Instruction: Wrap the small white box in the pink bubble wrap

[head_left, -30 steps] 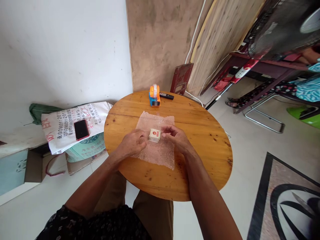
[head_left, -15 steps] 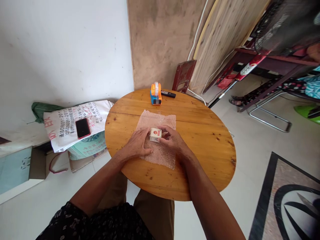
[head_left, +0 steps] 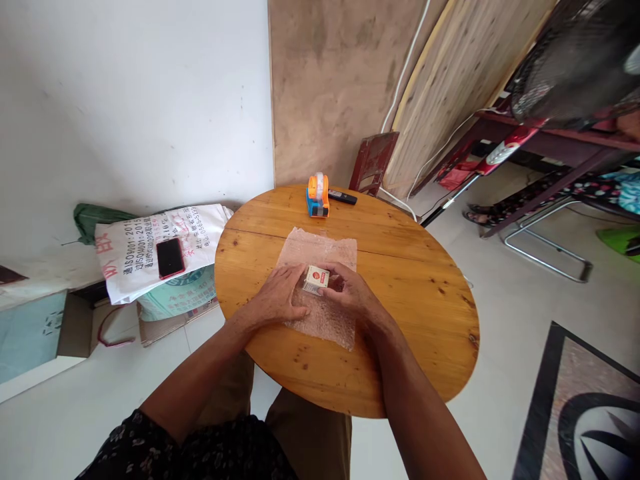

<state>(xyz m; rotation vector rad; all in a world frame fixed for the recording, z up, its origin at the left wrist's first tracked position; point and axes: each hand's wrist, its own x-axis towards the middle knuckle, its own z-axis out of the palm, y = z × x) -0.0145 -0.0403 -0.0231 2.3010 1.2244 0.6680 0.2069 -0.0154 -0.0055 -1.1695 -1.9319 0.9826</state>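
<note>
A small white box with a red emblem (head_left: 316, 280) rests on a sheet of bubble wrap (head_left: 320, 320), which lies flat on the round wooden table (head_left: 420, 293). My right hand (head_left: 353, 293) has its thumb and fingers around the right side of the box. On the other side, my left hand (head_left: 277, 293) lies on the wrap's left part with thumb and fingers apart, its fingertips beside the box.
An orange and blue tape dispenser (head_left: 318, 195) and a black remote (head_left: 343, 197) are at the table's far edge. Left of the table, a phone (head_left: 171, 258) lies on white sacks (head_left: 113, 270). A fan (head_left: 565, 67) and a seated person's legs (head_left: 530, 190) are at the right.
The whole view has shifted slightly, so the table sits a little lower and further right. My hands keep nearly the same pose around the box, which looks slightly turned.
</note>
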